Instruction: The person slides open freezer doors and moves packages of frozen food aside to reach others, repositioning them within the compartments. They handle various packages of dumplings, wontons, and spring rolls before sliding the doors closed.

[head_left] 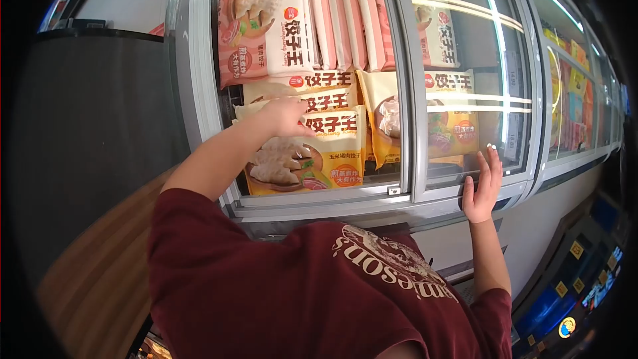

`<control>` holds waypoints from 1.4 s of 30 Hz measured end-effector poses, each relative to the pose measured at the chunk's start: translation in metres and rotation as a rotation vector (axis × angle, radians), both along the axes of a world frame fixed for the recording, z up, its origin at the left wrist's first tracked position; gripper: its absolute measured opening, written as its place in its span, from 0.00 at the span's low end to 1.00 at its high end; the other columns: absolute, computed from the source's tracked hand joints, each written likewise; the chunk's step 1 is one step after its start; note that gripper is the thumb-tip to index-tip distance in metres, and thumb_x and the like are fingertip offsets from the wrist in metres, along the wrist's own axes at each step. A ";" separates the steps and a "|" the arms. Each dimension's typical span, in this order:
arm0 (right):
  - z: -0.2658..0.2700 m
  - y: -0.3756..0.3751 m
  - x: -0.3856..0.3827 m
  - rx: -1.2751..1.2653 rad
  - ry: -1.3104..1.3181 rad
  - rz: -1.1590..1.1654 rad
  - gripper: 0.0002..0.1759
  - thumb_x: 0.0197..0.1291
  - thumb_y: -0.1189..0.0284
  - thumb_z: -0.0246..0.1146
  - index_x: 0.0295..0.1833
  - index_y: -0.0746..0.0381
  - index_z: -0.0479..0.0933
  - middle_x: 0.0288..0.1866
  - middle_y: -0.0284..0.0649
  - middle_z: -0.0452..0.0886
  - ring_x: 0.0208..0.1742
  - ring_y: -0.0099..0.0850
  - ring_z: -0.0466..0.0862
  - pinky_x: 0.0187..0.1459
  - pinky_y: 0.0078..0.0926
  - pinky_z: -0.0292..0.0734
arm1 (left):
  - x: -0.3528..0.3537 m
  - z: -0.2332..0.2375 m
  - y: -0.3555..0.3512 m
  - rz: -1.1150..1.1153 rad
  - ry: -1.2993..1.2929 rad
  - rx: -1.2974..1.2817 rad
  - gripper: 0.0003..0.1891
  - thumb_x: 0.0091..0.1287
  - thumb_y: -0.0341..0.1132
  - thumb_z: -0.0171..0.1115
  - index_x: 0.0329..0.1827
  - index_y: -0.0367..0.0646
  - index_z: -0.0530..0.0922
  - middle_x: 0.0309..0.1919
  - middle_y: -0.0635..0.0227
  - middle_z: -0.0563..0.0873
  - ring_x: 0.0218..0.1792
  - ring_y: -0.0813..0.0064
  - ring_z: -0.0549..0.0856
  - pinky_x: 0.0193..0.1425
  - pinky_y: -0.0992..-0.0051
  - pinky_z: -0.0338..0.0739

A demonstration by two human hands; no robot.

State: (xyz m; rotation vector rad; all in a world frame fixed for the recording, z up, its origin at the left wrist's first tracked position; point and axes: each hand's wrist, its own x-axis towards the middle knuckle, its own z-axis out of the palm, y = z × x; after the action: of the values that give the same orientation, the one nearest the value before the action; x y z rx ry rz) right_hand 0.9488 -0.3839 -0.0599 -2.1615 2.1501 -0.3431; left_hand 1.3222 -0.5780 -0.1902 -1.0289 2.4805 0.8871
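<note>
My left hand (289, 118) reaches into the freezer, its thumb on the front yellow bag of frozen dumplings (306, 149) and its fingers curled over that bag's top edge. Directly behind, more yellow dumpling bags (332, 101) stand in a row, partly covered by the hand. Pink dumpling bags (262, 26) fill the far part, one lying face up and several on edge. My right hand (483, 193) rests against the sliding glass lid (452, 139) near its front frame, fingers spread and holding nothing.
The chest freezer's metal frame (319, 209) runs along its front edge. Another yellow bag (385, 116) sits beside the row, partly under the glass. Further freezer sections (571, 93) with packages continue right. A dark panel (100, 113) stands at left, and a blue-lit display (565, 292) is at lower right.
</note>
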 end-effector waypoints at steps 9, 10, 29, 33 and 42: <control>0.001 -0.001 0.002 -0.006 0.007 -0.003 0.24 0.52 0.71 0.51 0.57 0.66 0.66 0.64 0.52 0.61 0.65 0.49 0.59 0.64 0.49 0.48 | -0.033 -0.037 -0.003 -0.112 -0.125 0.171 0.35 0.39 0.52 0.72 0.47 0.38 0.72 0.42 0.53 0.79 0.44 0.57 0.79 0.48 0.66 0.74; 0.002 0.000 0.003 -0.002 0.003 -0.005 0.24 0.52 0.71 0.51 0.57 0.66 0.66 0.64 0.52 0.61 0.65 0.49 0.59 0.64 0.49 0.48 | -0.032 -0.035 0.001 -0.115 -0.120 0.131 0.35 0.39 0.52 0.72 0.46 0.38 0.73 0.41 0.52 0.79 0.44 0.57 0.79 0.47 0.65 0.74; 0.000 -0.002 0.004 -0.007 0.011 0.012 0.25 0.51 0.71 0.51 0.56 0.69 0.66 0.63 0.54 0.62 0.65 0.50 0.60 0.64 0.48 0.48 | -0.041 -0.034 -0.025 -0.063 -0.158 0.164 0.35 0.34 0.62 0.68 0.32 0.35 0.80 0.30 0.55 0.83 0.34 0.60 0.82 0.41 0.66 0.76; -0.001 -0.002 0.004 -0.008 0.000 0.023 0.25 0.51 0.71 0.51 0.56 0.69 0.66 0.62 0.55 0.62 0.65 0.51 0.60 0.64 0.48 0.48 | -0.036 -0.064 -0.031 -0.079 -0.084 0.125 0.35 0.36 0.62 0.67 0.36 0.37 0.80 0.32 0.55 0.83 0.33 0.59 0.82 0.40 0.66 0.76; -0.003 -0.003 0.001 0.000 0.002 0.018 0.25 0.51 0.71 0.51 0.56 0.70 0.66 0.62 0.56 0.62 0.65 0.51 0.60 0.64 0.49 0.48 | -0.040 -0.078 -0.042 0.173 -0.228 0.534 0.36 0.50 0.62 0.59 0.53 0.42 0.73 0.47 0.56 0.78 0.41 0.66 0.80 0.47 0.69 0.73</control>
State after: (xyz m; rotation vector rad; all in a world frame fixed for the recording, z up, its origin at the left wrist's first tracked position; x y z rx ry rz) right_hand 0.9500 -0.3873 -0.0627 -2.1812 2.1296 -0.3403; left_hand 1.2819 -0.6205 -0.2683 -1.0817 1.8376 1.3082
